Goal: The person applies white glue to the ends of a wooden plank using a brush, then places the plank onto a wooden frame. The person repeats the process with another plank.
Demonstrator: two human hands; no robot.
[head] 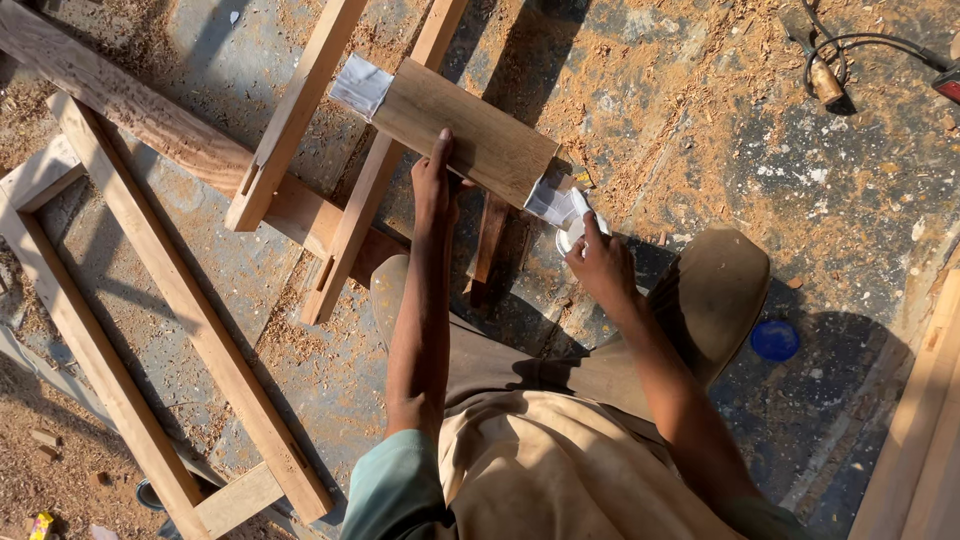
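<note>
A short wooden board [465,125] lies across two wooden rails, with whitish glue shining on both of its ends. My left hand [437,185] rests flat on the near edge of the board, fingers together, pressing it down. My right hand [598,262] is at the board's right end, gripping a small white glue container [572,232] held against the glued end [552,203]. My knees and beige trousers fill the bottom of the view.
Wooden frames [150,300] and a long plank [130,110] lie left on the sawdust-covered concrete floor. A blue lid [774,340] sits at right, a power tool with black cable [830,70] at top right, more timber [920,430] along the right edge.
</note>
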